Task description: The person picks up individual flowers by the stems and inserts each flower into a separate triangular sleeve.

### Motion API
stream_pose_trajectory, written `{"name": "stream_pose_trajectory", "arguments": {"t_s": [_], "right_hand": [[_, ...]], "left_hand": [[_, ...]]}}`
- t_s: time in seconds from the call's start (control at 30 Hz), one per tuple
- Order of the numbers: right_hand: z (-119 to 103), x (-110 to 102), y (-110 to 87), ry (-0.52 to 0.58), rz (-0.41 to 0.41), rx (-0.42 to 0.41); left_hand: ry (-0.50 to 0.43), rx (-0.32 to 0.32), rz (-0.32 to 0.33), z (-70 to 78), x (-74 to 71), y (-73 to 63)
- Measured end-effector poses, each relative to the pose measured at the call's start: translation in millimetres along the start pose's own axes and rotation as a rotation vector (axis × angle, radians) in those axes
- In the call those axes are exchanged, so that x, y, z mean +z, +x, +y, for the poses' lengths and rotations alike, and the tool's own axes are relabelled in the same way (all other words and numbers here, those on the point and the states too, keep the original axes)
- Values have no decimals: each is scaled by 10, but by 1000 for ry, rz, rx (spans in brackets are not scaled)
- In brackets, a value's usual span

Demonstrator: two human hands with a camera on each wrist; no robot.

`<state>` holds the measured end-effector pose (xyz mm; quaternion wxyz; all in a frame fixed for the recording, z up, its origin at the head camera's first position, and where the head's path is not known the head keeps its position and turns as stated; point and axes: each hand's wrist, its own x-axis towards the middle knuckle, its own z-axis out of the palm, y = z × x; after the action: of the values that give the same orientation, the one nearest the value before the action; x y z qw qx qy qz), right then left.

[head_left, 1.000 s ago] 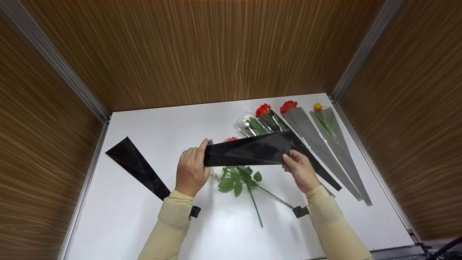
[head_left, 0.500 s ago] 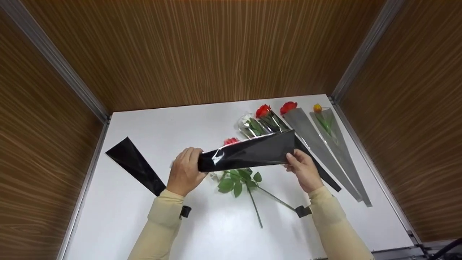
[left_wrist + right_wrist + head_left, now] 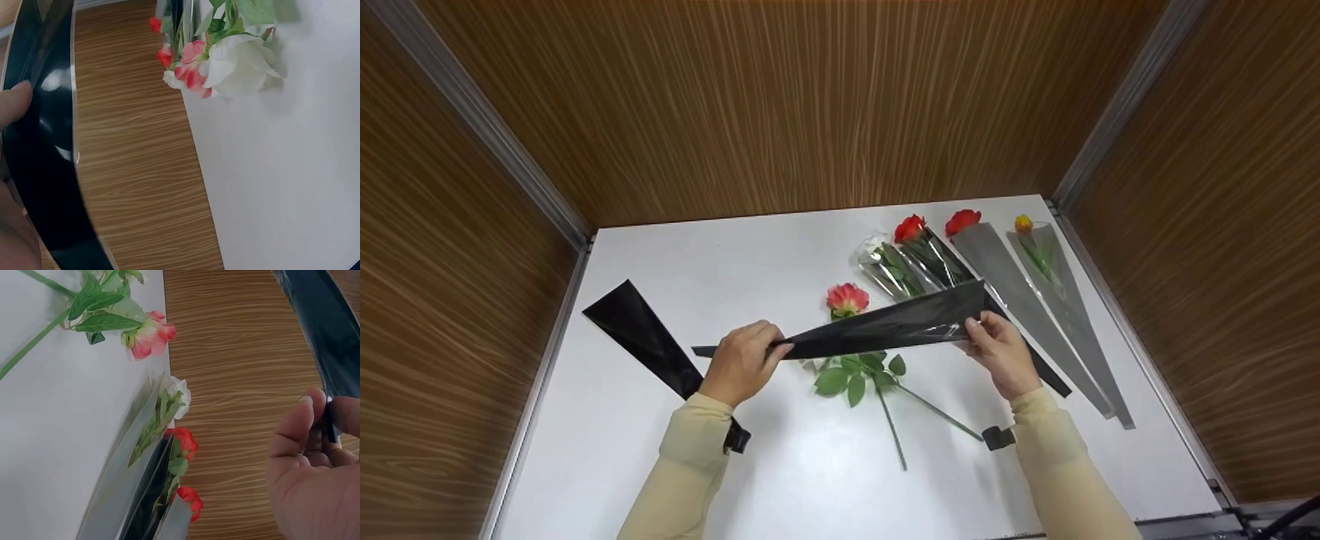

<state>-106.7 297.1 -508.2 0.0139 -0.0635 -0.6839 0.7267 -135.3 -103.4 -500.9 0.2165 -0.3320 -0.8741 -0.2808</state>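
Observation:
Between both hands, above the table, hangs a long black flower sleeve, wide at the right and narrow at the left. My left hand grips its narrow part, whose tip sticks out beyond the fingers. My right hand pinches the lower corner of the wide end between thumb and fingers; the right wrist view shows the pinched sleeve edge. Under the sleeve lie a pink flower and a white flower with bare stems and green leaves. The sleeve partly hides them in the head view.
Another black sleeve lies on the left of the white table. At the right lie several sleeved flowers: a white one, a red one, another red one and a yellow tulip. Wooden panels enclose the table.
My left hand has slid left along the sleeve to its narrow part, and the tip now shows beyond it. The sleeve has tilted and come lower, uncovering the pink flower.

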Motion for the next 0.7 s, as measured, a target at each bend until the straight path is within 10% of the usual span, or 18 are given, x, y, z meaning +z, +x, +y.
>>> {"name": "stream_pose_trajectory", "arguments": {"t_s": [0.7], "right_hand": [[42, -63, 53, -205, 84, -123]], "left_hand": [[-109, -72, -179, -48, 26, -30]]}}
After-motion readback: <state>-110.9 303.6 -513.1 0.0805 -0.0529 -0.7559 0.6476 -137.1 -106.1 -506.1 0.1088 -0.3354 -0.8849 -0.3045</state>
